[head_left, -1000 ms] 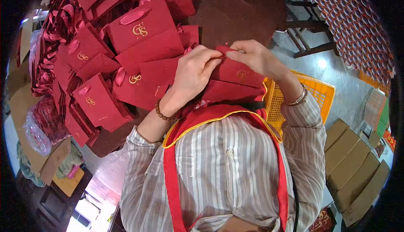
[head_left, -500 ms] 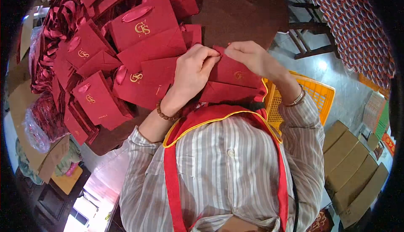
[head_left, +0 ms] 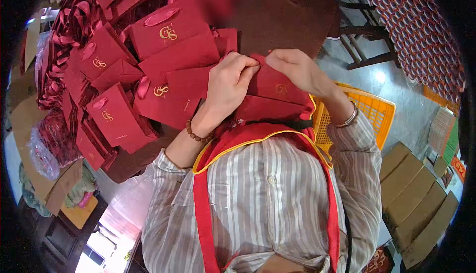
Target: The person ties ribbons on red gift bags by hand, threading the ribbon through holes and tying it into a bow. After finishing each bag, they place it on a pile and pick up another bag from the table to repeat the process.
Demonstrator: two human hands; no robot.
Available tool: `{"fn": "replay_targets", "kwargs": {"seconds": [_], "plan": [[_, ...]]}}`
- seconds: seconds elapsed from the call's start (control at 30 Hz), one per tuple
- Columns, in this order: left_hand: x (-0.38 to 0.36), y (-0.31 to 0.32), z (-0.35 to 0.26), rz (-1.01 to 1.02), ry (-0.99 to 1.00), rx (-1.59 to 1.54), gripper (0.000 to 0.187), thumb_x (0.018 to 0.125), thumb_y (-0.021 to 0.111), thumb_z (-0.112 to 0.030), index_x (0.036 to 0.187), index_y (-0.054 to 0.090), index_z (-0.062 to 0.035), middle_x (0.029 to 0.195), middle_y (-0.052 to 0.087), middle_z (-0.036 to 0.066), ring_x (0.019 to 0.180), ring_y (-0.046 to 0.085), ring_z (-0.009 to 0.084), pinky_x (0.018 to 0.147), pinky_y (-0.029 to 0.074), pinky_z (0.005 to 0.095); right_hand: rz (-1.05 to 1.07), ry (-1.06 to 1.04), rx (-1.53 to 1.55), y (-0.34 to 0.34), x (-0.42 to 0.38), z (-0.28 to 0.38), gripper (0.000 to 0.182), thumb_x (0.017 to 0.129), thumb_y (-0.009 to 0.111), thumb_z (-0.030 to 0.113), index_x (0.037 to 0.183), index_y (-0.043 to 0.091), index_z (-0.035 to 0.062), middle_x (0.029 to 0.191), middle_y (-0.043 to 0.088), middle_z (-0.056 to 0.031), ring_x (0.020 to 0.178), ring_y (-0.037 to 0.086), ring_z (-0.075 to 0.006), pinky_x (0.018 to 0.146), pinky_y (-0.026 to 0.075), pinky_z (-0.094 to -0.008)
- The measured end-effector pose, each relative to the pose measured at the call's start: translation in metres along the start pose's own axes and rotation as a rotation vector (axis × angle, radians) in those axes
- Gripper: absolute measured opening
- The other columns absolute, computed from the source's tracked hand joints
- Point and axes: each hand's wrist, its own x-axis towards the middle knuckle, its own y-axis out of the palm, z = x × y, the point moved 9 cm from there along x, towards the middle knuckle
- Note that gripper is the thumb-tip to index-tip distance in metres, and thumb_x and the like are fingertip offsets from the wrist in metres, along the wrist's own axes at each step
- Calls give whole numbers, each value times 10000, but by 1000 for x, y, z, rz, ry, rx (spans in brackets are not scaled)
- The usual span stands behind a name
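A dark red gift bag (head_left: 280, 89) with a gold monogram lies flat at the table edge, against my apron. My left hand (head_left: 229, 83), a beaded bracelet at its wrist, pinches at the bag's upper left edge, thumb and forefinger closed. Close beside it, my right hand (head_left: 296, 73) is closed at the same upper edge, thumb against the fingers. A small bit of red, perhaps ribbon, shows between the two hands. The exact part in each pinch is too small to make out.
Several more red gift bags (head_left: 173, 34) with ribbon handles overlap on the brown table (head_left: 285, 15) to the left. A yellow plastic crate (head_left: 382, 112) stands on the floor at right. Flattened cardboard (head_left: 419, 203) lies lower right, and a wooden stool (head_left: 367, 47) stands behind.
My hands hold almost the same place on the bag, with only slight finger movement. A blurred reddish patch now covers a bag at the top middle.
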Motion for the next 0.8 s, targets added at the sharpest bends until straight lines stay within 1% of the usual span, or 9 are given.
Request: {"fn": "replay_targets", "kwargs": {"seconds": [0.07,0.1,0.17,0.3,0.37,0.57,0.7,0.77,0.8], "plan": [[0,1,-1,-8,39,25,74,767,638,-23,831,616,8,728,585,126,645,588,230,584,455,299,20,0,139,-1,-1,-1,241,914,482,185,906,590,-30,813,567,18,790,479,-56,716,404,-211],[0,1,-2,-7,40,24,74,767,638,-23,831,616,8,728,585,126,645,588,230,584,455,299,18,0,138,-2,-2,-1,241,914,482,185,906,590,-30,813,567,18,790,479,-56,716,404,-211],[1,1,-4,-42,32,-20,67,772,619,-42,830,605,-10,755,585,144,673,590,288,596,463,349,32,77,115,-4,-3,-4,258,920,474,202,910,599,-23,819,574,21,791,483,-57,715,408,-215],[2,4,-7,-33,40,-2,67,767,620,-34,828,603,-13,759,590,142,676,592,295,586,463,351,39,107,124,-5,-3,-4,259,915,482,207,916,599,-23,823,577,22,788,485,-55,715,409,-216],[3,3,-12,-39,81,3,60,764,621,-25,813,591,-11,748,584,139,663,586,301,569,457,356,68,86,51,-4,-2,0,264,910,495,214,926,595,-30,824,581,23,787,488,-54,717,411,-219],[1,3,-15,-23,83,2,61,762,619,-28,793,569,-10,724,566,139,648,572,308,560,445,371,39,40,-14,-3,-1,0,274,905,507,218,919,592,-42,824,589,15,794,499,-59,731,418,-225],[1,5,-14,0,93,-1,55,760,606,-18,796,565,-11,735,568,141,657,574,313,561,445,374,27,63,56,-1,-1,-2,284,907,503,220,913,590,-50,824,599,-4,795,510,-72,735,423,-235],[1,6,-17,16,125,57,51,757,590,-7,795,558,-10,749,572,147,669,575,325,564,447,384,2,-37,-53,-3,-2,7,285,909,497,213,920,586,-58,824,610,-33,801,523,-92,742,428,-254],[1,5,-17,15,126,57,51,757,590,-7,795,558,-10,749,572,147,669,575,325,564,447,384,2,-38,-53,-2,-2,8,285,909,497,213,920,586,-58,824,610,-33,801,523,-92,742,428,-254]]}}
